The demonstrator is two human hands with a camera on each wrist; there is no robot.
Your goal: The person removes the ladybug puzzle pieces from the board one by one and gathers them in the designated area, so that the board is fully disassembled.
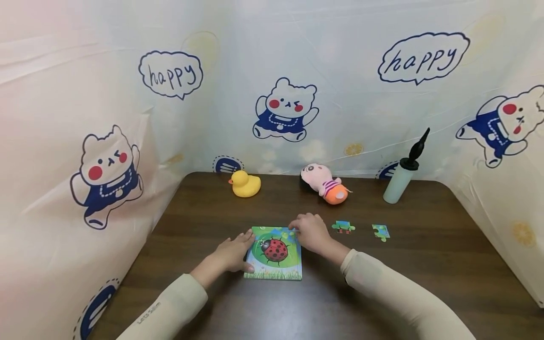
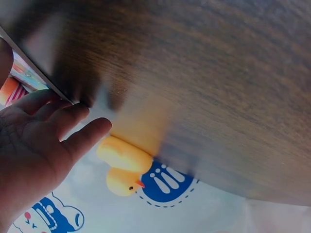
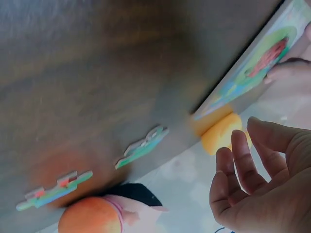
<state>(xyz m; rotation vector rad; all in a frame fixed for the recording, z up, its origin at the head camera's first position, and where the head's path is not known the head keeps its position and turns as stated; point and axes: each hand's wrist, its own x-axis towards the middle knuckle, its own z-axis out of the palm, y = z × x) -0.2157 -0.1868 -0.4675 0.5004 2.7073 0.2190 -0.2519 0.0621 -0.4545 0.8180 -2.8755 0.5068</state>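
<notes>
A square ladybug jigsaw puzzle lies flat on the brown table, with puzzle knobs showing along its top part. My left hand rests at the puzzle's left side, fingers extended toward the upper left corner and thumb on the lower left. At the upper right corner is my right hand, its fingertips right at the edge. In the right wrist view the fingers of that hand bend loosely, with nothing visible between them and the thumb. Two loose puzzle pieces, one piece and another piece, lie to the right.
Along the table's back stand a yellow rubber duck, a plush doll lying on its side, and a pale green hand pump with a black nozzle. A printed curtain hangs behind and at both sides of the table.
</notes>
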